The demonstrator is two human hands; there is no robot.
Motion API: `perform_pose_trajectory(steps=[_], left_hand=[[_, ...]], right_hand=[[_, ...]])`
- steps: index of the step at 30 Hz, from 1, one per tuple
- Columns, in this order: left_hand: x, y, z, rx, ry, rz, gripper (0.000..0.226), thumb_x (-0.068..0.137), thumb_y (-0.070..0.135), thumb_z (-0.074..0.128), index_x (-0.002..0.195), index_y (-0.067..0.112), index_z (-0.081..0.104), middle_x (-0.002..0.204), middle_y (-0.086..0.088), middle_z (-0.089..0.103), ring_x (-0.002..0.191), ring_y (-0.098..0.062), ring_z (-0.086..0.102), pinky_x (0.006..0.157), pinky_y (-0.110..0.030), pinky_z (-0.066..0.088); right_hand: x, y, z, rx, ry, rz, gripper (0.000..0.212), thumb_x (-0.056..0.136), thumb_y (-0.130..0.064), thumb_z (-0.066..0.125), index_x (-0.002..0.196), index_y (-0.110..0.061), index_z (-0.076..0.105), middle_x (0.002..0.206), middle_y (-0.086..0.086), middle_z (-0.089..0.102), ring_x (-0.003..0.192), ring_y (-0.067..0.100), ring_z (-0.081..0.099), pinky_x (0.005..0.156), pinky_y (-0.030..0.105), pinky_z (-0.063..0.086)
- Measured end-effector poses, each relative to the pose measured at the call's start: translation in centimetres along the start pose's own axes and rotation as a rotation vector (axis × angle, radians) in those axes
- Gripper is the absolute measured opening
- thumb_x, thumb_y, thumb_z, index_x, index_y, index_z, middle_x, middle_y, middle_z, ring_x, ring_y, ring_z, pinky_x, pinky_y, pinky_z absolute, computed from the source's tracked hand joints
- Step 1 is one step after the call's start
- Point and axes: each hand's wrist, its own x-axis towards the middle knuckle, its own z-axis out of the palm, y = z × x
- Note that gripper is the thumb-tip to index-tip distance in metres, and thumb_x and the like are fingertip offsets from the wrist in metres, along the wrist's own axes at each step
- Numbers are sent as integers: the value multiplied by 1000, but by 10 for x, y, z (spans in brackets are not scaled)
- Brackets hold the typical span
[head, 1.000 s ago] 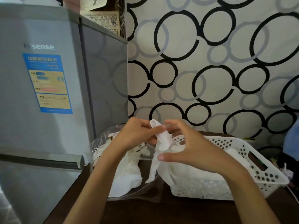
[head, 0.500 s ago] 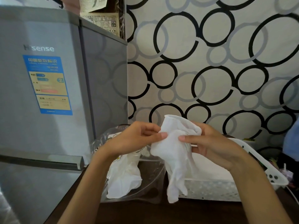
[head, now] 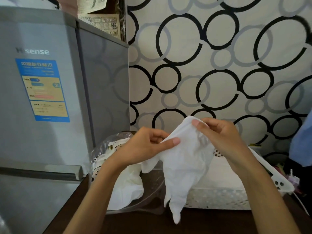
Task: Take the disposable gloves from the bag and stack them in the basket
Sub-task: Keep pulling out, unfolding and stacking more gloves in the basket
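Note:
A white disposable glove (head: 184,168) hangs spread between both hands, its fingers pointing down over the table edge of the basket. My left hand (head: 146,146) pinches its left cuff edge between thumb and fingers. My right hand (head: 219,134) pinches the upper right cuff. Behind and below the glove stands the white perforated basket (head: 219,198), with white gloves lying inside. Left of it lies the clear plastic bag (head: 108,149), holding more white gloves (head: 128,188).
A grey fridge (head: 50,98) stands close on the left, against the dark wooden table (head: 135,222). The circle-patterned wall (head: 219,65) is right behind the basket. Blue fabric (head: 302,141) and small clutter sit at the far right.
The crumpled glove has been pulled open and lifted; my hands have moved apart and up, the right one highest, so the glove now hangs flat.

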Motion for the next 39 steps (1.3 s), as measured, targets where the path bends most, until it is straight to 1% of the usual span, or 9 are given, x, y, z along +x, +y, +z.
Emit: perform_pose_trajectory(steps=[7,13,20,24,28,31,34,36,39], left_hand=[[2,-3,-2,-129,71,20,24,94,31,52,91,18,72,82,8,73,74,-6,69,66,-13,51],[13,1,20,-79,378,7,22,97,37,46,89,24,61,84,4,67,73,-9,65,61,-11,50],[31,5,55,-250,328,-69,23,101,37,36,95,21,52,95,2,57,90,-14,56,80,-28,50],[39,7,63,-145,464,-50,20,99,40,41,100,23,53,93,4,61,76,-8,59,60,-17,51],[29,13,42,208,591,46,21,94,48,47,98,29,56,86,7,67,70,-12,64,60,-38,57],[16,26,15,439,714,152,23,93,49,47,99,30,58,83,6,70,70,-17,65,66,-38,56],[9,36,-6,542,744,226,12,93,47,50,94,37,57,81,11,65,72,-18,63,70,-36,54],[13,33,-10,595,642,175,12,92,49,50,86,40,56,78,15,63,73,-14,61,68,-34,52],[36,12,1,674,346,8,20,93,48,50,78,36,57,79,13,62,77,-13,58,68,-31,47]], right_hand=[[5,1,-21,-58,221,-107,16,96,-27,50,93,-22,65,73,-8,65,66,5,58,56,18,46],[5,2,-42,-365,149,-44,14,93,-26,57,94,-19,69,87,-8,67,82,7,62,73,23,49],[30,-7,-56,181,47,302,15,94,-23,53,97,-13,64,93,6,67,80,18,62,67,30,48],[34,-4,-45,-328,352,112,18,98,-22,43,100,-15,59,98,3,61,86,18,55,68,30,45],[16,-2,-36,-701,472,-158,25,101,-29,37,104,-13,56,84,6,64,72,19,55,59,27,37],[5,0,-28,-716,458,-320,27,100,-32,42,107,-14,62,71,-2,63,62,12,51,58,25,38],[1,2,-30,-329,334,-262,16,96,-29,52,93,-18,63,43,-14,50,40,6,48,41,13,39],[3,8,-38,-67,163,-49,18,93,-31,56,93,-16,65,48,-10,54,35,8,45,34,18,37],[6,28,-56,-133,-40,170,28,92,-37,57,98,-11,67,60,0,57,38,10,44,38,21,38]])
